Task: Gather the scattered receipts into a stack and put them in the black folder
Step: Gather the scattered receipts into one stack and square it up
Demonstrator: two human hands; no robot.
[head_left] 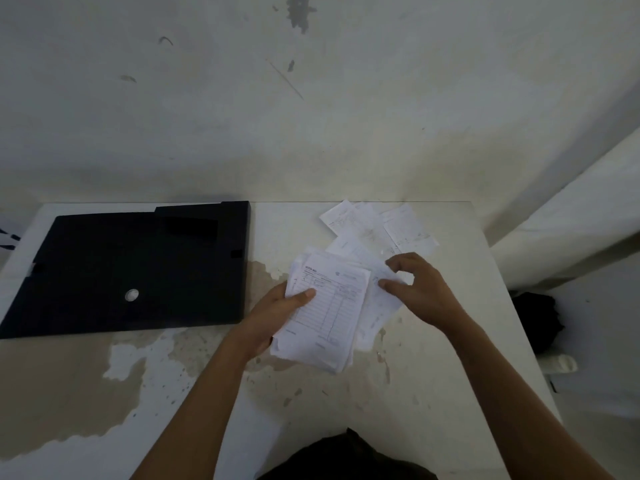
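A stack of white receipts [325, 317] is in my left hand [277, 313], thumb on top of the printed sheet, just above the table's middle. My right hand [415, 289] pinches the edge of another receipt [381, 299] lying beside the stack. Several loose receipts [377, 226] lie spread near the table's far edge, beyond my right hand. The black folder [131, 268] lies shut and flat on the left part of the table, with a round metal hole on its cover.
The white table [433, 375] has worn, peeling patches at the front left. A stained wall rises behind it. Something dark [536, 320] sits on the floor past the table's right edge, next to a white ledge.
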